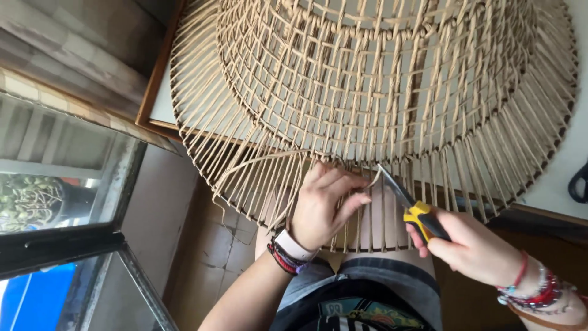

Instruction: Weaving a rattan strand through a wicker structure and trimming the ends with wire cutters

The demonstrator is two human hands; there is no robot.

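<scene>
Two hands at lower rim of woven rattan frame (pixel 380 92), which leans over your lap against tabletop (pixel 554 184). Your left hand (pixel 321 205) pinches loose cane strand (pixel 371 182) between fingertips, grip clenched on it. Your right hand (pixel 468 248) grasps yellow-black utility knife (pixel 411 208), grip clenched round handle, blade tip touching strand just beside left fingers. Window (pixel 61 184) at left

Soft, even daylight, fairly bright, coming from the window (pixel 61 202) on the left; glass shows pale glare and washed reflections. Woven frame (pixel 373 92) sharp, shadows faint. Lower edge dim and slightly soft; right hand (pixel 471 248) a little motion-blurred. Mild wide-angle stretch at corners.
</scene>
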